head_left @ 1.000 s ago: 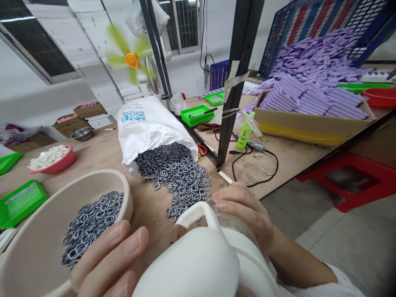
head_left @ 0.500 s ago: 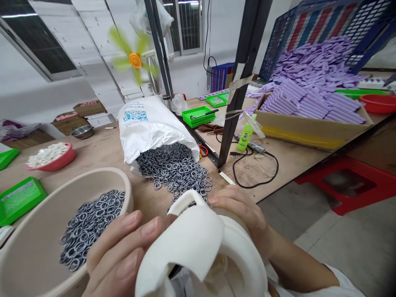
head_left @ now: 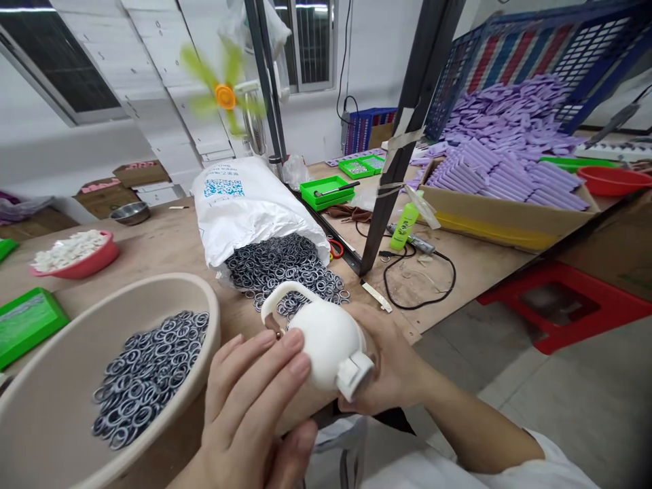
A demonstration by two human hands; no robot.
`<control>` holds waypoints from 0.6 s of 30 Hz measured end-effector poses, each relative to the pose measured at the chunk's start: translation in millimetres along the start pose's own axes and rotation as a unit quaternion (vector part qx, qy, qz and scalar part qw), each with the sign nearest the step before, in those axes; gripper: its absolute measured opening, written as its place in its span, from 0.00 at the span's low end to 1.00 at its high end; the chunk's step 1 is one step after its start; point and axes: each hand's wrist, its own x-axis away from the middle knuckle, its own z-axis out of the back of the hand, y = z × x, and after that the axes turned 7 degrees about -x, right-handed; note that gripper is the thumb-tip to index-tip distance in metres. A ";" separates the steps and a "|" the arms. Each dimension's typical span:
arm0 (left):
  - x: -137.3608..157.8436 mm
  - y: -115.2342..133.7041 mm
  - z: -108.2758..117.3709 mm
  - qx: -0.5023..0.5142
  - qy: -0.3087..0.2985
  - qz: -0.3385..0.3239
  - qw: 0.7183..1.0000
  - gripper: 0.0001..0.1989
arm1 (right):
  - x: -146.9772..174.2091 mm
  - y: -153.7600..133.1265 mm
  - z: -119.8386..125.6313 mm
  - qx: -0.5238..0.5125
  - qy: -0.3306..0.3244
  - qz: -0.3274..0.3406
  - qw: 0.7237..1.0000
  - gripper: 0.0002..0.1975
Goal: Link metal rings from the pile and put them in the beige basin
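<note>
A white water bottle [head_left: 326, 339] with a rounded lid, a loop handle and a small spout cap is held low in front of me, its top tilted toward the camera. My right hand [head_left: 390, 363] wraps round its far right side. On the left, the fingers of my left hand [head_left: 255, 387] lie against the lid, the thumb lower down on the near side. Most of the bottle's body is hidden by the lid and hands. Behind it, grey metal-looking rings [head_left: 285, 268] spill from a white sack [head_left: 244, 210] onto the table.
A large beige basin [head_left: 168, 288] with more rings stands at left, near a red bowl [head_left: 96, 261] of white pieces and a green tray [head_left: 30, 326]. A dark metal post [head_left: 392, 183], a green bottle [head_left: 405, 227], a cable and a carton [head_left: 489, 221] of purple parts are to the right.
The water bottle has moved down and away from the camera, its lid top now in full view. My left hand has shifted right with its fingers onto the lid.
</note>
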 end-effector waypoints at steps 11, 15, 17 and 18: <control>13.3 -32.7 -27.1 -0.006 0.019 -0.004 1.000 0.30 | -13.1 25.9 -21.6 0.024 -0.010 -0.139 0.990 0.39; 24.4 -42.0 -31.9 0.007 0.004 0.027 1.000 0.31 | -20.1 26.9 -26.2 0.046 -0.033 -0.141 0.988 0.39; 33.5 -44.8 -41.6 0.021 -0.010 0.062 0.998 0.33 | -30.7 30.1 -24.7 0.063 -0.018 -0.131 0.989 0.37; 39.5 -46.2 -49.1 0.025 -0.016 0.082 0.996 0.35 | -39.1 35.1 -22.4 0.072 0.006 -0.125 0.990 0.36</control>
